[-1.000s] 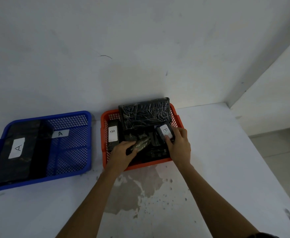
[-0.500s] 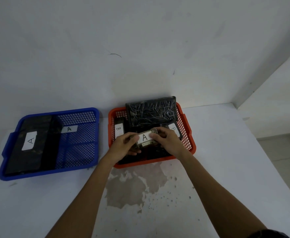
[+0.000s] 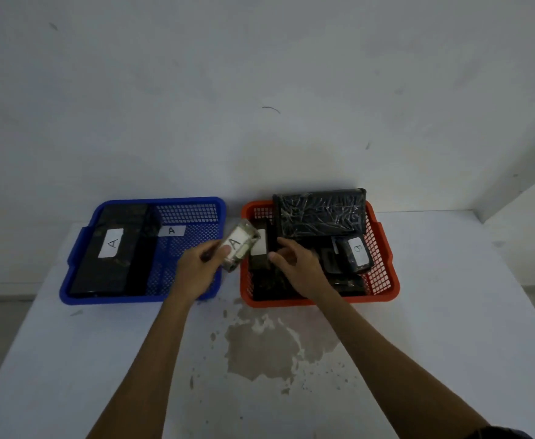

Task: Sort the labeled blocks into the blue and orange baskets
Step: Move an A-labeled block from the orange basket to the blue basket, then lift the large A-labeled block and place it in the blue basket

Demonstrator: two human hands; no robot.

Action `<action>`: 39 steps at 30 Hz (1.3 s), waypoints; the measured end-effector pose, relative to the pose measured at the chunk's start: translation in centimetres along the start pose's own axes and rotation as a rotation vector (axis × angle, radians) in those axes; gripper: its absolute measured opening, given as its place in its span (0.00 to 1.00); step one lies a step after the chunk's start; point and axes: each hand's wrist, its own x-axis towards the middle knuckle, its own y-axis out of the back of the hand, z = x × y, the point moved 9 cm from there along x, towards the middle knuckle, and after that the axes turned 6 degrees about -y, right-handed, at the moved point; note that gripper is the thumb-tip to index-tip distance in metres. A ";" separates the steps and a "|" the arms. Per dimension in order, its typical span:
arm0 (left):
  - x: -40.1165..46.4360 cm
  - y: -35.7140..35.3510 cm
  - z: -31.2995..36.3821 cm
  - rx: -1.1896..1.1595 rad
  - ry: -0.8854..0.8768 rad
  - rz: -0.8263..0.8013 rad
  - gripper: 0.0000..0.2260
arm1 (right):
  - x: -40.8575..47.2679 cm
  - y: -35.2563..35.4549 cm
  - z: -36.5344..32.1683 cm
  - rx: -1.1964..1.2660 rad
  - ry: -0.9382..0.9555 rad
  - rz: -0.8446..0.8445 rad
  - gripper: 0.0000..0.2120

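Note:
My left hand (image 3: pixel 196 269) grips a small wrapped block labelled A (image 3: pixel 239 247), held in the air over the gap between the two baskets. To its left, the blue basket (image 3: pixel 79 248) holds a large black block labelled A (image 3: pixel 111 248) and a second A-labelled block (image 3: pixel 171 231). On the right, the orange basket (image 3: pixel 383 248) holds a big black wrapped block (image 3: pixel 320 213) leaning at the back, a small block labelled B (image 3: pixel 356 253) and more dark blocks. My right hand (image 3: pixel 297 267) hovers over the orange basket, fingers loosely curled, holding nothing.
Both baskets sit on a white table (image 3: pixel 449 327) pushed against a white wall (image 3: pixel 259 90). A worn, stained patch (image 3: pixel 266 350) marks the table in front of the baskets. The table's right edge runs beside a white wall corner (image 3: pixel 513 198).
My left hand has carried the A block out of the orange basket leftward toward the blue basket. My right hand has let go of it and stays over the orange basket.

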 end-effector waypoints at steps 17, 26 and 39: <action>1.0 6.2 -10.5 0.203 0.266 0.001 0.13 | -1.6 -6.9 1.2 -0.667 0.076 0.231 0.33; 1.6 2.9 -13.6 0.451 0.400 -0.324 0.15 | -1.5 -6.9 1.2 -0.681 0.059 0.209 0.36; 5.3 -2.1 1.0 0.177 -0.213 0.013 0.10 | -2.2 3.6 1.8 -0.372 -0.026 0.459 0.28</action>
